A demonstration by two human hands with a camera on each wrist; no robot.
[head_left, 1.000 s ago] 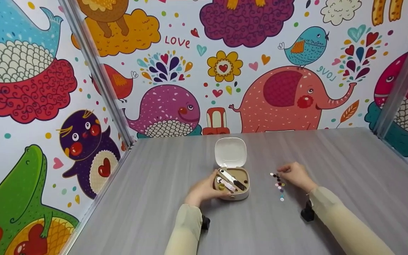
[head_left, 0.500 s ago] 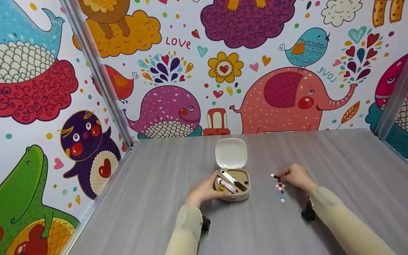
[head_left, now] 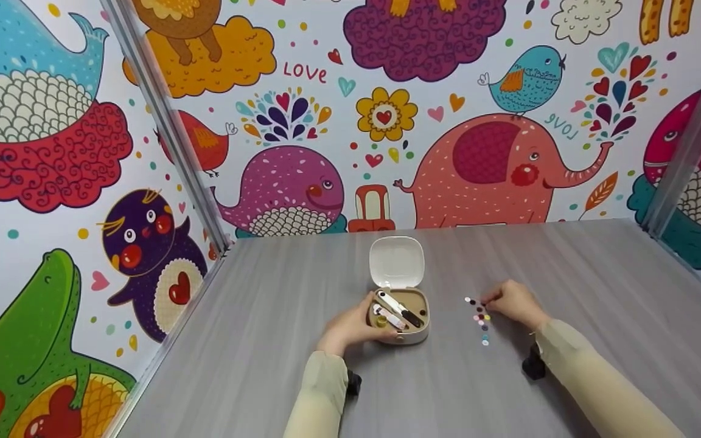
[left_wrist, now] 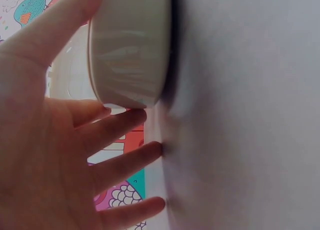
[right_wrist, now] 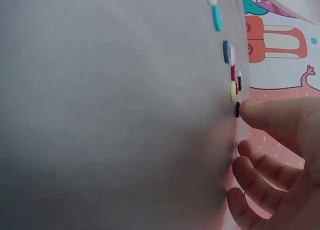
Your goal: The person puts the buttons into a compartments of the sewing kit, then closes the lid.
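A small beige case [head_left: 414, 333] stands in the middle of the grey table with its white lid [head_left: 396, 261] raised. Inside lie a white and black tool [head_left: 400, 309] and small bits. My left hand [head_left: 350, 325] holds the case's left side. In the left wrist view the left hand [left_wrist: 50, 140] has its thumb along one side of the case [left_wrist: 130, 50] and its index finger at the other. A row of several small coloured buttons [head_left: 480, 319] lies to the right. My right hand [head_left: 509, 302] touches the far end of the row. One fingertip [right_wrist: 250, 110] rests against a dark button [right_wrist: 237, 109].
Walls with bright cartoon animals close in the table [head_left: 253, 340] at the back and on both sides, with metal posts [head_left: 168, 128] in the corners. Black wrist mounts [head_left: 534, 365] sit under both sleeves.
My right hand has shifted slightly right and settled its fingertip at the far end of the button row. The left hand and the case have not moved.
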